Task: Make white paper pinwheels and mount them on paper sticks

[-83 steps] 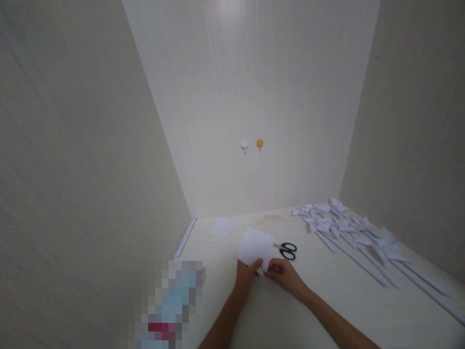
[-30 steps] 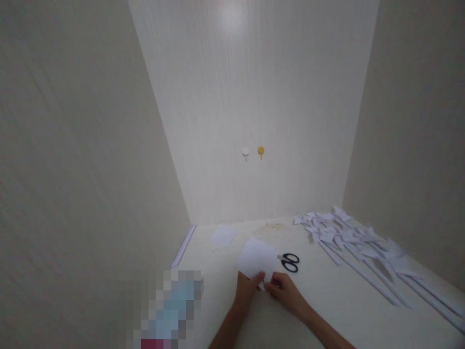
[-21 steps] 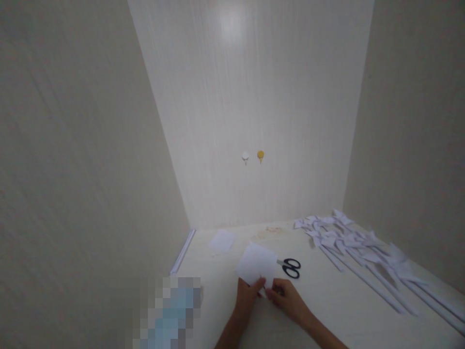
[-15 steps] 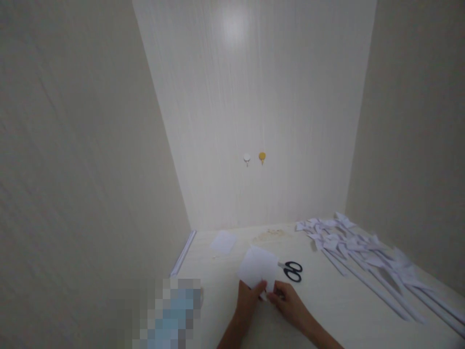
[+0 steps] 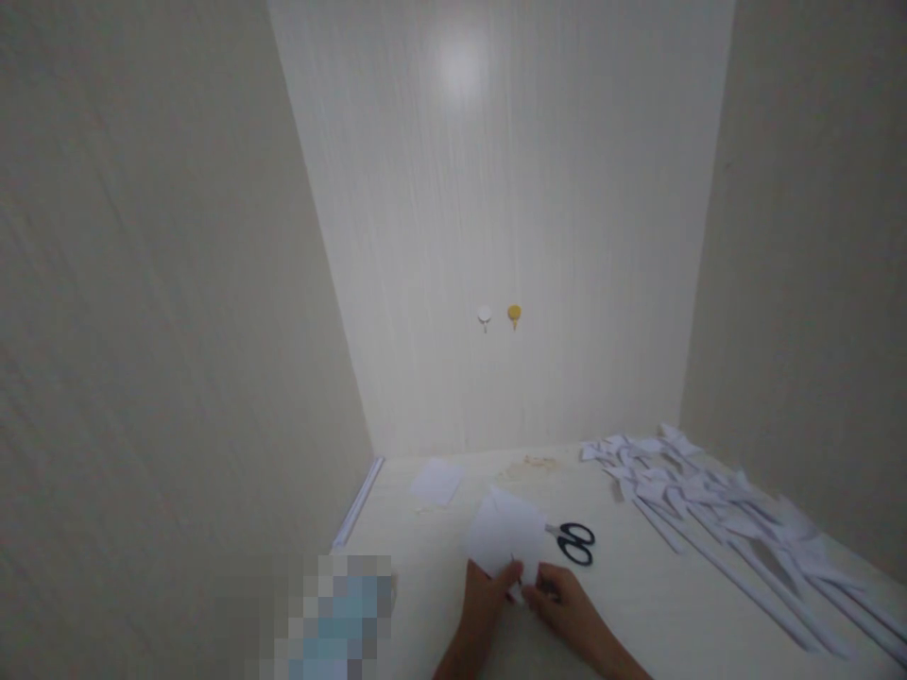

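The sheet (image 5: 504, 531) lies at 12 to 1 o'clock from the left hand (image 5: 488, 590) and 10 to 11 from the right hand (image 5: 563, 600). Nearly square, it has no clear long axis; one corner points near 12, another between 5 and 6. The left hand grips its near edge, thumb on top; the right hand, curled, seems to pinch the near corner. Both are equally near. Scissors (image 5: 575, 543) lie just beyond the right hand, towards 12.
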A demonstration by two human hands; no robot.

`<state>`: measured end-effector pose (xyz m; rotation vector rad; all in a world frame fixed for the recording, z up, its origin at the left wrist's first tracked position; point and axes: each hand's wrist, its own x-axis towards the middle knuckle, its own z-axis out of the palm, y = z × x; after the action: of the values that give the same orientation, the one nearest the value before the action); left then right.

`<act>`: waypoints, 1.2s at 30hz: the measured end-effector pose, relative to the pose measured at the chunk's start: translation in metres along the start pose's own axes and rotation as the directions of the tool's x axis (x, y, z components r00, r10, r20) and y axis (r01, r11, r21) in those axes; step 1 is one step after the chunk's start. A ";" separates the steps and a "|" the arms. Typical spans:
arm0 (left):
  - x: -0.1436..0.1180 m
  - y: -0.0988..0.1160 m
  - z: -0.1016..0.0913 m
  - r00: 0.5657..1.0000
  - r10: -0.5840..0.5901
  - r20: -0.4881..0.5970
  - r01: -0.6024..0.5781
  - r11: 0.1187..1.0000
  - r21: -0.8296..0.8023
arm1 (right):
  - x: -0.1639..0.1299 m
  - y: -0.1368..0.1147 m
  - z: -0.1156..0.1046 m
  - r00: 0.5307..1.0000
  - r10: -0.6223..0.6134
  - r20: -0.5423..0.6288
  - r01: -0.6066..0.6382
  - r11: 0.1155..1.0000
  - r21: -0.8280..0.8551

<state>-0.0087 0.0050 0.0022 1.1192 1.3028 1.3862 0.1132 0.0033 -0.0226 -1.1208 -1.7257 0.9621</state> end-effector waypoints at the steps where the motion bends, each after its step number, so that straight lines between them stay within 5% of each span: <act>1: 0.000 0.000 0.000 1.000 0.003 0.011 -0.003 1.000 -0.002 | 0.001 0.001 0.000 1.000 0.000 -0.005 0.001 1.000 0.007; 16: -0.001 -0.005 -0.002 0.997 0.055 0.057 -0.055 0.999 -0.003 | -0.002 -0.006 -0.006 0.998 0.058 0.015 -0.059 0.990 0.129; 20: -0.001 -0.002 -0.002 0.994 0.041 0.097 -0.043 0.999 0.020 | 0.000 -0.009 -0.007 0.997 0.030 -0.076 -0.016 0.985 0.172; 28: -0.004 -0.005 -0.005 0.977 0.068 0.204 -0.086 0.993 0.078 | 0.006 0.004 -0.011 0.908 0.271 -0.318 -0.173 0.937 0.303; 36: -0.001 -0.009 -0.003 0.977 0.021 0.214 -0.037 0.997 0.073 | 0.007 0.003 -0.009 0.873 0.400 -0.277 -0.198 0.812 0.550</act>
<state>-0.0115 0.0037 -0.0071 1.3054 1.1967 1.2085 0.1208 0.0123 -0.0205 -1.1486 -0.9066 1.2123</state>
